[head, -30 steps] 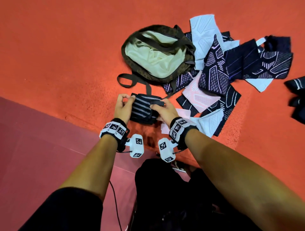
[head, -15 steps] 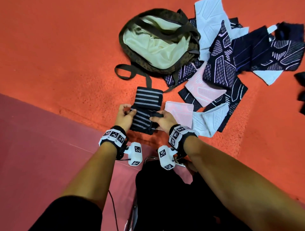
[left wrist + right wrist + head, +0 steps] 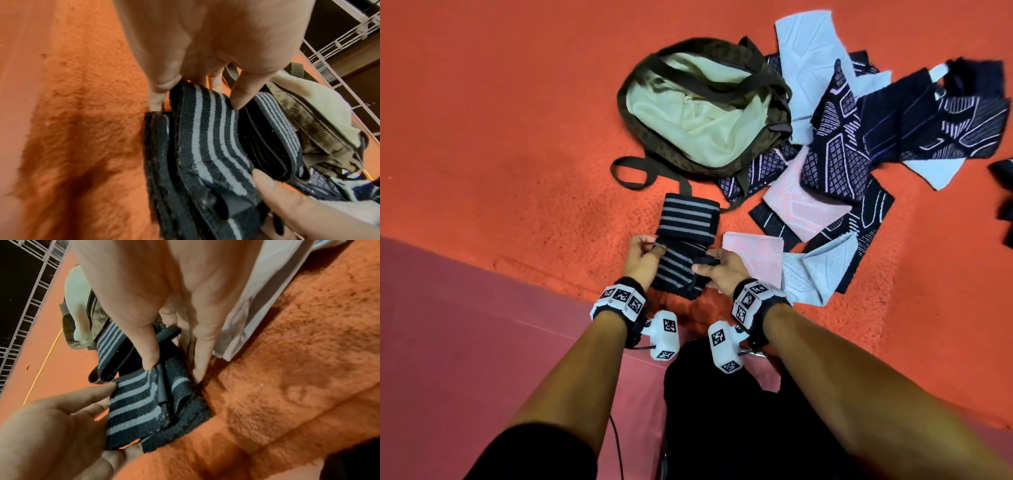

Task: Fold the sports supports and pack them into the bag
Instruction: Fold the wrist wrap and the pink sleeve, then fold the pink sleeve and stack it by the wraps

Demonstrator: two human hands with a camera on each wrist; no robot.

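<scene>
A black wrist wrap with grey stripes [image 3: 686, 236] lies stretched on the orange floor, its far end toward the bag. My left hand [image 3: 642, 255] pinches its left edge between thumb and fingers; the wrap [image 3: 207, 146] fills the left wrist view. My right hand [image 3: 717, 269] grips the right edge, thumb on top of the wrap [image 3: 139, 405]. The olive bag [image 3: 705, 113] lies open beyond, showing a pale cream lining. A heap of navy, white and pink supports [image 3: 859, 144] spreads to the right of the bag.
A folded pink support [image 3: 753, 253] and a white one [image 3: 815, 274] lie just right of my right hand. A maroon mat [image 3: 465, 325] covers the floor at lower left. The bag's strap [image 3: 630, 173] loops out near the wrap. Dark items [image 3: 1005, 192] sit at the right edge.
The wrap, bunched between both hands a second ago, now lies unrolled away from me toward the bag. Both hands have kept hold of its near end.
</scene>
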